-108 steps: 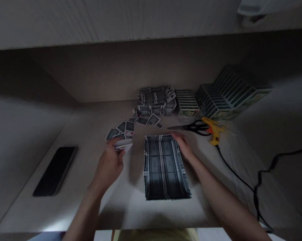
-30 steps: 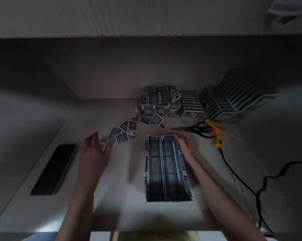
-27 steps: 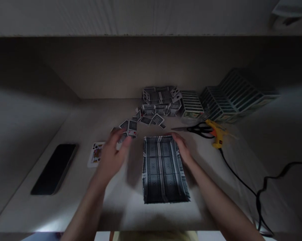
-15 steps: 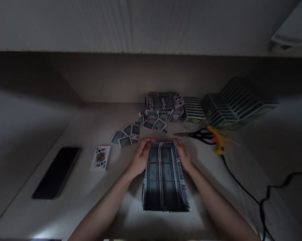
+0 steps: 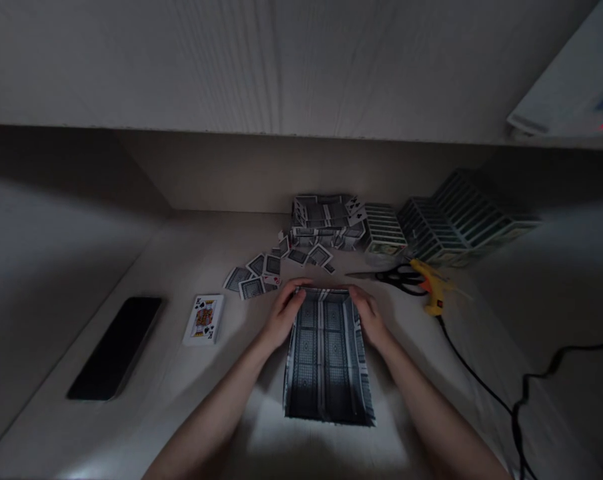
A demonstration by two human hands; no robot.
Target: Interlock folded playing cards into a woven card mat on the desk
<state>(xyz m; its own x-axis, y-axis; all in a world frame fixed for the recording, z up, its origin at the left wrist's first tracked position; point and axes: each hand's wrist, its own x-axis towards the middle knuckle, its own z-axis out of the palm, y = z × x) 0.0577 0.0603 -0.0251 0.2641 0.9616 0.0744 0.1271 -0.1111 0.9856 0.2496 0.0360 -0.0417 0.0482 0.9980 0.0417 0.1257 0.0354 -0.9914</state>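
An open box made of playing cards (image 5: 324, 360) stands before me, its inner faces showing blue-grey card backs with white seams. My left hand (image 5: 283, 317) is closed on its far left corner, thumb over the rim. At the far right corner my right hand (image 5: 369, 317) grips the box wall; some of its fingers are hidden behind the far side. Beyond the box lie loose and cut playing cards (image 5: 254, 283). A stack of cards (image 5: 204, 320) with a king on top rests to the left of my left hand.
A black phone (image 5: 116, 347) lies at left. Black scissors (image 5: 401, 278) and a yellow glue gun (image 5: 434, 290) with a trailing cord (image 5: 474, 363) are at right. Behind stand a card-covered box (image 5: 326, 220) and several card-box stacks (image 5: 466, 223). A shelf edge (image 5: 231, 130) overhangs the back.
The view has tilted up slightly, so the things on the table sit a little lower. Both hands keep their hold on the card box, which has barely moved.
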